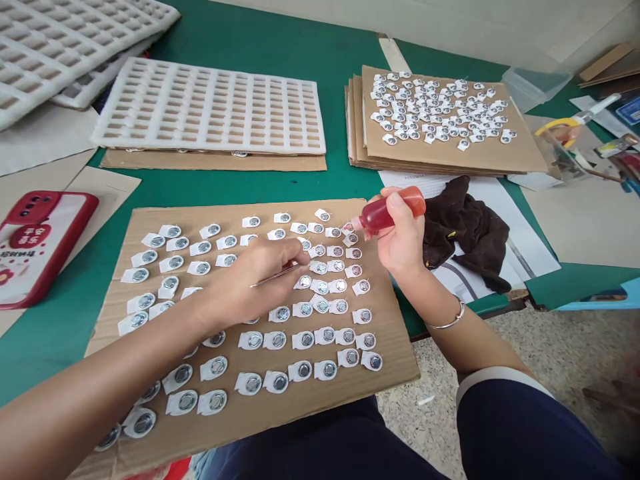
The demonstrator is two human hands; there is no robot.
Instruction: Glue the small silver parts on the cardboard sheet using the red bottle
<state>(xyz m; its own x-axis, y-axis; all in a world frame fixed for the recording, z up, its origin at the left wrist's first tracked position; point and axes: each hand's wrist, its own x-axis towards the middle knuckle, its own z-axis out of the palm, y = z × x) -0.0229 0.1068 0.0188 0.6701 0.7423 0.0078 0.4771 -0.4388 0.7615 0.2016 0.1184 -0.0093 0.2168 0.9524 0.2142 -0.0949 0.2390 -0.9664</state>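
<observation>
Here's the cardboard sheet (393, 333), reaching from the green desk (295, 187) out over the lap, rows of small discs (303, 340) on white tabs spread across it. The left hand (263, 273) is over the sheet's middle, pinching a thin metal tool (275, 275). At the sheet's far right corner, the right hand (400, 240) grips a tilted red bottle (383, 213), nozzle near the discs there. Dark cloth (465, 227) lies right of the sheet.

Gap between left hand (263, 270) and bottle (376, 215)
</observation>
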